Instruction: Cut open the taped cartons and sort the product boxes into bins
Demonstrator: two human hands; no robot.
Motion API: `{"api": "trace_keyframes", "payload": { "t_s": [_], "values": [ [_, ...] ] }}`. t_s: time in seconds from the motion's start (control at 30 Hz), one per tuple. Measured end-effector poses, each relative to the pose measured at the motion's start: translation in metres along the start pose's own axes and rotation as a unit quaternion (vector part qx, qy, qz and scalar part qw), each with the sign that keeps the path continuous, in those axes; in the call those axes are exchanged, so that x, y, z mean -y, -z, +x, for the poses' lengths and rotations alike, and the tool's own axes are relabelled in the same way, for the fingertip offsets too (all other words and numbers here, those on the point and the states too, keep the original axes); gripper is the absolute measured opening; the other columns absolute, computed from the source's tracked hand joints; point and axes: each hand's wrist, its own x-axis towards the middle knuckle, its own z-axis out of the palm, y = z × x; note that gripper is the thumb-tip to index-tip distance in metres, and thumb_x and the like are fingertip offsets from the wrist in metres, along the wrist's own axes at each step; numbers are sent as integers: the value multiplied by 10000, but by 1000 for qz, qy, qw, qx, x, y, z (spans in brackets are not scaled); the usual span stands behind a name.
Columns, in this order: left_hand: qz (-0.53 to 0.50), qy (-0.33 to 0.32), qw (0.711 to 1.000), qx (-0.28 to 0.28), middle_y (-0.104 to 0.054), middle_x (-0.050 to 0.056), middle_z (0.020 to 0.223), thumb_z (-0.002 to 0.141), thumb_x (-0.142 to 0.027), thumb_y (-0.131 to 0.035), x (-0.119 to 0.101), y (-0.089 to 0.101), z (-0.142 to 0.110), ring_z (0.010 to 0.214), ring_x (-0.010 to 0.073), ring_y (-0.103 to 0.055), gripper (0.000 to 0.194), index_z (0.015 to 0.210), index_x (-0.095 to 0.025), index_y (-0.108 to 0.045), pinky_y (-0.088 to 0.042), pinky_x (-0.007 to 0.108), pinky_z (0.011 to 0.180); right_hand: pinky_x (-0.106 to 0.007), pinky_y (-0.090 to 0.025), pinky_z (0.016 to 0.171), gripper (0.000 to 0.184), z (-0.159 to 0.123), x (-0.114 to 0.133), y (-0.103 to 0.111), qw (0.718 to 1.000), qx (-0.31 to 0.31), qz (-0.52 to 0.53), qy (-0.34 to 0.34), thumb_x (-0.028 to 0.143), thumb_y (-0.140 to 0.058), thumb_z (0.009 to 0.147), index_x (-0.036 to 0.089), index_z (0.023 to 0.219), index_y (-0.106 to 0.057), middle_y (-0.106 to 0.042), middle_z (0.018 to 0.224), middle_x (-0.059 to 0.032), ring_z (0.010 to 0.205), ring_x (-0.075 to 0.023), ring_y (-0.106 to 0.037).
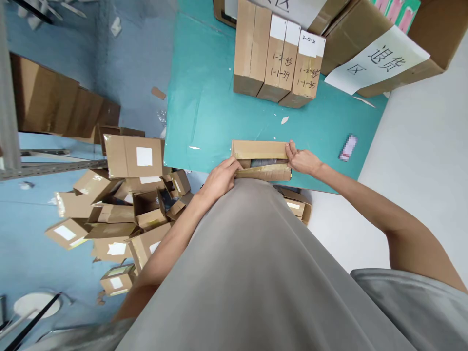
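Note:
At the near edge of the teal table (pixel 204 117) sits a small cardboard box (pixel 259 148), its top flaps parted. Something dark grey (pixel 263 162) shows through the gap, too little of it to name. My left hand (pixel 222 178) is closed on the box's left end, fingertips at the near flap. At the right end, my right hand (pixel 302 159) pinches the far flap between thumb and fingers. The near side of the box lies close against the grey shirt.
Several taped cartons (pixel 280 58) with handwritten numbers stand at the back of the table. Behind them is a large open carton (pixel 398 73) with a paper sign. A blurred pinkish item (pixel 348 147) lies at right. Empty boxes (pixel 146 200) pile up on the floor at left.

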Motion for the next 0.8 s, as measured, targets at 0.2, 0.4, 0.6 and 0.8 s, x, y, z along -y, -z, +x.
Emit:
{"api": "trace_keyframes", "payload": {
  "t_s": [0.2,0.4,0.6,0.8],
  "values": [
    [29,-19,999,0,-694,99,1158,878,-43,-477,1,0,-2,1166,319,-662,383,1118,-269,-670,-580,437,960,-571,-697,893,751,1,5,-7,999,-14,28,-27,180,-355,1060,-187,1714,-322,-277,1745,-509,1209,-458,-815],
    [33,1,999,-20,-685,116,1183,968,-98,-481,4,11,-5,1166,314,-674,288,1115,-255,-672,-584,441,1009,-592,-655,1047,720,-1,11,-9,986,-111,115,-47,243,-336,1114,-99,1747,-357,-296,1814,-420,1429,-475,-697],
    [89,97,988,-76,-681,108,1272,967,-142,-566,31,41,3,1218,325,-659,329,1236,-276,-698,-567,510,1109,-535,-570,1199,679,13,16,-39,921,-227,288,-133,426,-319,1198,60,1766,-396,-384,1836,-295,1554,-386,-592],
    [194,107,969,-110,-641,183,1437,1039,-301,-661,18,55,30,1404,432,-564,362,1398,-265,-690,-441,658,1243,-507,-585,1092,581,39,23,-136,826,-53,405,-388,399,-613,1122,-42,1499,-594,-684,1443,-380,1309,-420,-728]
  ]
}}
